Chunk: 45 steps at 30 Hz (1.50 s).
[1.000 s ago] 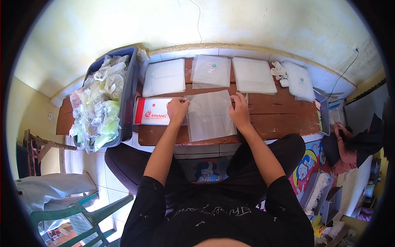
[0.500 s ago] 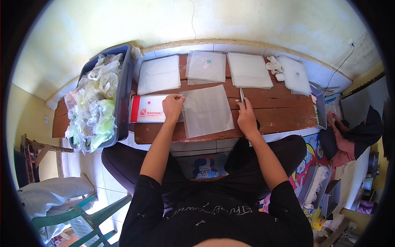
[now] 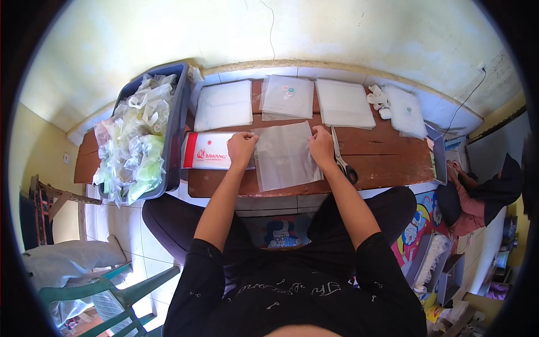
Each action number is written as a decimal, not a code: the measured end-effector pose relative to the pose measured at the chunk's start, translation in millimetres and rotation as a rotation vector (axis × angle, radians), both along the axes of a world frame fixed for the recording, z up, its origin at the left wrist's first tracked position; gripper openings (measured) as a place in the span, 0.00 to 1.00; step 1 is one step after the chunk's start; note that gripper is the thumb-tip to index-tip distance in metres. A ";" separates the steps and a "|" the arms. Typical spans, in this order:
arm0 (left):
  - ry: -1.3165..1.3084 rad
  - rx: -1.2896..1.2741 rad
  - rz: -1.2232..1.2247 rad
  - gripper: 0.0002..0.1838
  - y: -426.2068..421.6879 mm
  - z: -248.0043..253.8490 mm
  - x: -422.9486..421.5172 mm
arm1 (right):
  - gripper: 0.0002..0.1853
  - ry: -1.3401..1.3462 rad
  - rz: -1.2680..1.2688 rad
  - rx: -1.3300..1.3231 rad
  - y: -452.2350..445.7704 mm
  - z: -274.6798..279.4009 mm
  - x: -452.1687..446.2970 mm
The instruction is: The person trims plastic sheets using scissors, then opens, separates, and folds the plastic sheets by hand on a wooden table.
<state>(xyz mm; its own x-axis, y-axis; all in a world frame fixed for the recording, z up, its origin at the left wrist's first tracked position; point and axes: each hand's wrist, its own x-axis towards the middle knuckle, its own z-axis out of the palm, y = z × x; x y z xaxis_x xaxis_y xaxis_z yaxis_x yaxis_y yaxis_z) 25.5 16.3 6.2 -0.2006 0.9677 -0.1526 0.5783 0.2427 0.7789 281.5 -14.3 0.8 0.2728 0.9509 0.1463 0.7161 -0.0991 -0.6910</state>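
Note:
A clear plastic sheet or bag lies on the brown wooden table in front of me. My left hand pinches its upper left edge, beside the red and white BAWANG packet. At the upper right edge my right hand has its fingers closed on the same sheet. Scissors with black handles rest on the table just right of my right hand, blades pointing away from me.
Stacks of clear plastic line the table's back. A dark bin of filled plastic bags stands left. White rolls lie at the back right. Another person sits at the far right. A green chair is at lower left.
Half a second ago my right hand was at the scissors; now they lie on the table and that hand is at the sheet's upper right edge. The view has shifted slightly.

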 end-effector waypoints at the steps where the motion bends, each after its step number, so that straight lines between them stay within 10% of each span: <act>1: 0.026 -0.003 -0.005 0.14 0.9 1.7 1.1 | 0.14 0.019 -0.019 0.001 0.2 2.4 0.0; 27: 0.301 -0.026 -0.019 0.23 -11.2 34.6 26.6 | 0.16 -0.041 -0.030 0.118 3.6 -4.1 10.6; 29: 0.320 0.479 -0.121 0.28 -20.1 13.7 26.9 | 0.17 -0.152 0.021 0.155 -5.4 13.1 3.0; 32: 0.278 0.566 -0.384 0.30 -38.7 10.9 39.6 | 0.19 -0.178 0.149 0.317 -8.6 7.1 -8.8; 45: 0.526 0.497 -0.584 0.30 -55.6 -33.5 63.3 | 0.26 -0.465 0.359 0.210 -17.3 -24.7 -24.7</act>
<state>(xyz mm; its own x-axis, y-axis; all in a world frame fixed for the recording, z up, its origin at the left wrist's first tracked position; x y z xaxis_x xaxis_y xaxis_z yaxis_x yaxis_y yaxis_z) 88.8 -39.4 -27.3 0.4129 0.8671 0.2786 0.8122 -0.4890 0.3182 256.8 -31.6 -23.9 -0.1960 0.9095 0.3665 0.9099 0.3080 -0.2778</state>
